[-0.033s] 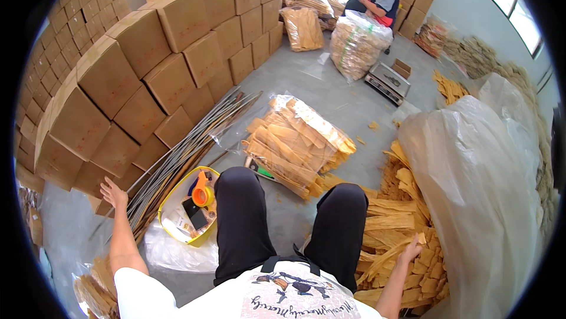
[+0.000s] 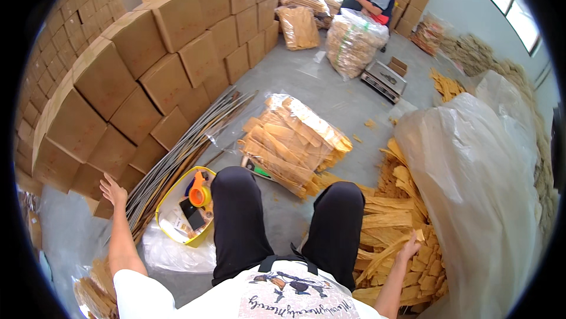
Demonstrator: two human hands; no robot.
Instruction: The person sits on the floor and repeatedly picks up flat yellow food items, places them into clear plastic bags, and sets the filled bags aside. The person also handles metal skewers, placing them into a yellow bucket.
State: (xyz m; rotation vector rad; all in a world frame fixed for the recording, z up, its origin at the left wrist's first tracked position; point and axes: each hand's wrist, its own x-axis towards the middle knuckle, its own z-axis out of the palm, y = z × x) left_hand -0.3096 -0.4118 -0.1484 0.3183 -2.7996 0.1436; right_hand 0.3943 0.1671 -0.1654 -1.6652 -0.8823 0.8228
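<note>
My left hand [image 2: 113, 191] is stretched out to the side with its fingers spread and nothing in it. It is beside the stacked cardboard boxes and the ends of a bundle of rods. At the right, my right hand [image 2: 408, 249] pinches a small yellow piece of dried sheet [image 2: 419, 235], which looks like dried bean curd skin. Under and around that hand lies a heap of yellow dried strips [image 2: 386, 220]. A clear plastic bag packed with the same strips [image 2: 289, 142] rests on a scale [image 2: 254, 168] in front of my knees.
A wall of cardboard boxes [image 2: 135, 42] stands left, with long thin rods [image 2: 183, 154] along it. Near my left knee is a yellow-rimmed tub [image 2: 168, 201] holding a phone and orange tape dispenser. Plastic sheeting [image 2: 471, 160] drapes at right. Another person [image 2: 377, 0] sits behind a full bag.
The whole view has shifted very slightly to the left. Both hands keep their poses, and the packed bag stays on the scale.
</note>
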